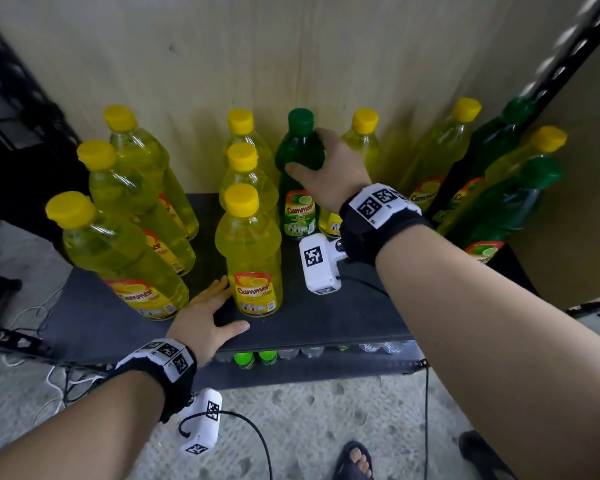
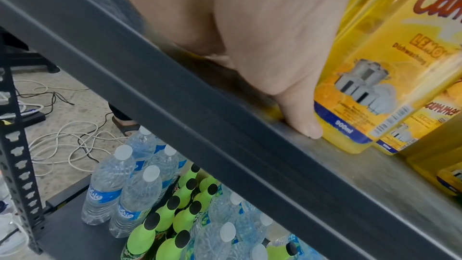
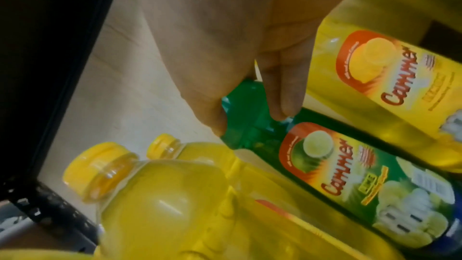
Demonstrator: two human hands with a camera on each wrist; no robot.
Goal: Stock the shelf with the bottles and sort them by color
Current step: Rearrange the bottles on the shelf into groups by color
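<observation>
Green plastic dish-soap bottle (image 1: pixel 300 157) stands upright at the back of the dark shelf board (image 1: pixel 329 317), between yellow-capped yellow bottles (image 1: pixel 246 244); from the head view we see our right hand (image 1: pixel 329 168) curled round its shoulder, thumb in front. Our left hand (image 1: pixel 205 317) lies open on the board, fingers straight beside the front yellow bottle.

Left wrist view: our thumb (image 2: pixel 303 118) rests at the shelf edge against that bottle's label; clear water bottles (image 2: pixel 110 187) fill the shelf below.

Right wrist view: our fingers (image 3: pixel 282 90) clasp the green bottle's neck.
</observation>
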